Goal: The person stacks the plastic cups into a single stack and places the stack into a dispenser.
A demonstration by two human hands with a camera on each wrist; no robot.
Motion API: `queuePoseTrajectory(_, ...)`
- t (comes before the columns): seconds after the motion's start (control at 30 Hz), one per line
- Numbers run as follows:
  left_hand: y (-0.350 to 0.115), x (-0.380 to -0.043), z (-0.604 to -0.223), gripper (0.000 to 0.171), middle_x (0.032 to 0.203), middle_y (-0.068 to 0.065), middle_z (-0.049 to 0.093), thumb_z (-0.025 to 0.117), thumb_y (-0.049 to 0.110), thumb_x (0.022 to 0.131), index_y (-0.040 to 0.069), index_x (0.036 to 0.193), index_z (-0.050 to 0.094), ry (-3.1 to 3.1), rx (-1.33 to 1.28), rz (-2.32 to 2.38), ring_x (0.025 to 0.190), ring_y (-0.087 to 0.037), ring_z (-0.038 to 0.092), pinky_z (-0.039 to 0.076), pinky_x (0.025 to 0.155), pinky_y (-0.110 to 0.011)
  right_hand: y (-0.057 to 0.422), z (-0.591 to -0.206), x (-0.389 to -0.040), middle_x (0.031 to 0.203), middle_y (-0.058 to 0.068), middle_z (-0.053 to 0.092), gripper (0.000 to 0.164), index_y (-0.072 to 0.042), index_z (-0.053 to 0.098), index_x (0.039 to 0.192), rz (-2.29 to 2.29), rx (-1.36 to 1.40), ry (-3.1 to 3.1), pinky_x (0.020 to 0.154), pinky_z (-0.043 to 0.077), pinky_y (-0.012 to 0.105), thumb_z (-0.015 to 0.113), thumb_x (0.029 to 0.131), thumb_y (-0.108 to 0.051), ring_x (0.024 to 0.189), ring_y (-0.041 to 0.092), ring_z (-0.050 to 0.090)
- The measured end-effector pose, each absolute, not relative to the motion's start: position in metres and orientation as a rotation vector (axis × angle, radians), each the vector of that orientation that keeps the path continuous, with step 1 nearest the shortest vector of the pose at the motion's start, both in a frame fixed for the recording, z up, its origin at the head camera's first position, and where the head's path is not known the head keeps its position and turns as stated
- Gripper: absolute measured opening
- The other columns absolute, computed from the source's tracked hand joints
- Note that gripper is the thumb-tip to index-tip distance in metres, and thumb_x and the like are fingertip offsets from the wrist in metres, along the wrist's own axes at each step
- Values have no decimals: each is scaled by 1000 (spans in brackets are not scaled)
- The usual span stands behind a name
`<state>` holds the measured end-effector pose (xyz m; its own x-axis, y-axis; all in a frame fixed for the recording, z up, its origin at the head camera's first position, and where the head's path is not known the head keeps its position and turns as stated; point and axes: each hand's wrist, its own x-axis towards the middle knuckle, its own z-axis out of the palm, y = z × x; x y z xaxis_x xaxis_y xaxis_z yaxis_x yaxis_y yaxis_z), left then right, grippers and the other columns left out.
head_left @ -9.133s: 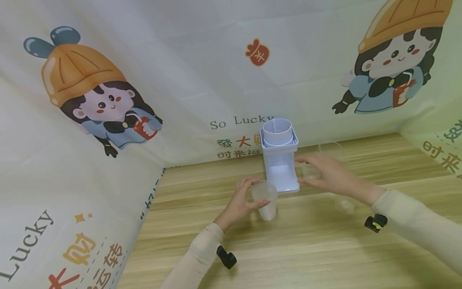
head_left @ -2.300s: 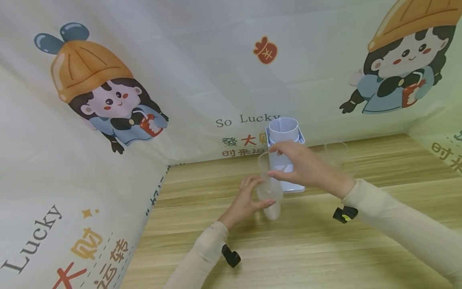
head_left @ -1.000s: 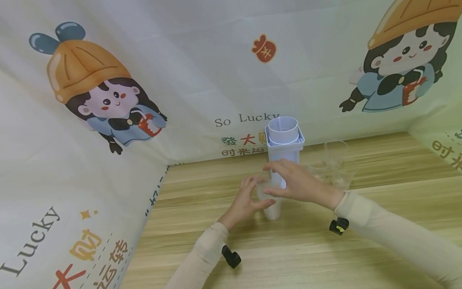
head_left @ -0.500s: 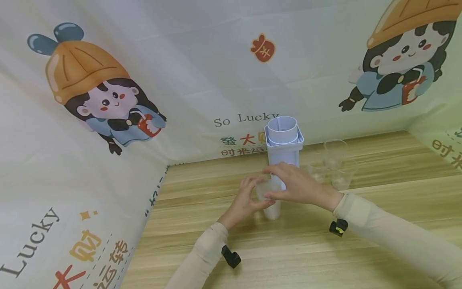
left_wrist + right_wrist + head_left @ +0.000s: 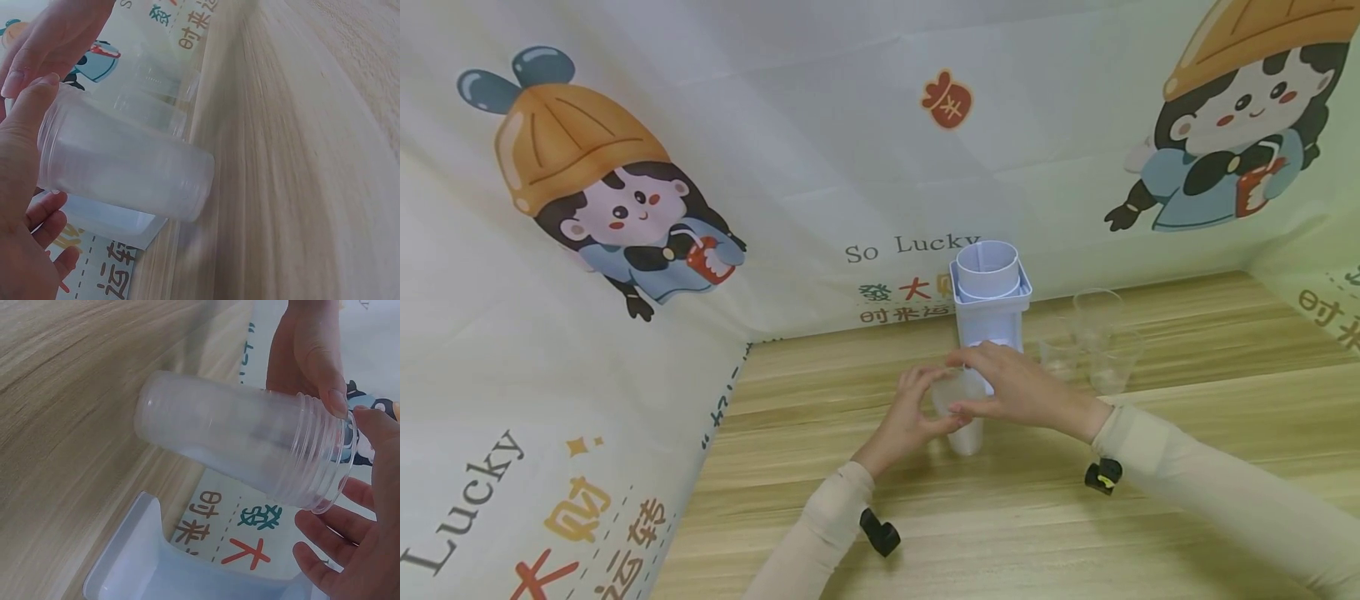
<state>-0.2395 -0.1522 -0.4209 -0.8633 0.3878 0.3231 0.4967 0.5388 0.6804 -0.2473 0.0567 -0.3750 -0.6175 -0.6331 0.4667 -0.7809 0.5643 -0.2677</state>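
Note:
A stack of nested clear plastic cups (image 5: 219, 425) stands upright on the wooden table, several rims lying close together at its top. My left hand (image 5: 910, 412) curls round the upper part of the stack, thumb on the near side. Over the mouth of the stack, my right hand (image 5: 1018, 383) pinches the rim of the top cup between thumb and fingers. Right behind the hands rises a pale lavender plastic stand (image 5: 988, 321) with a round tube (image 5: 988, 271) set in its square top; the right hand hides part of its lower body.
Three loose clear cups (image 5: 1112, 364) stand in a group on the table (image 5: 1000, 533), to the right of the stand. A printed cloth backdrop (image 5: 820, 125) closes off the back and sides.
Earlier my right hand was right of the stand, then held a clear cup above the stack. That cup has gone down into the stack; over the last half second the hands barely move.

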Motion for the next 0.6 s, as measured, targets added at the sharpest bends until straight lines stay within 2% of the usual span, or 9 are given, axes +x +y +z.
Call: queuePoseTrajectory(0.6,-152,-239,-420,64,139,-16,48,82,19,79,3,135,55,-2627,-785,-1276,134,-34,37,35,113,-55,57,-380,-246,120,4,68,61,-14,58,132,691,1171,-2478,91,53,43,75,83,-47,109,23,63)
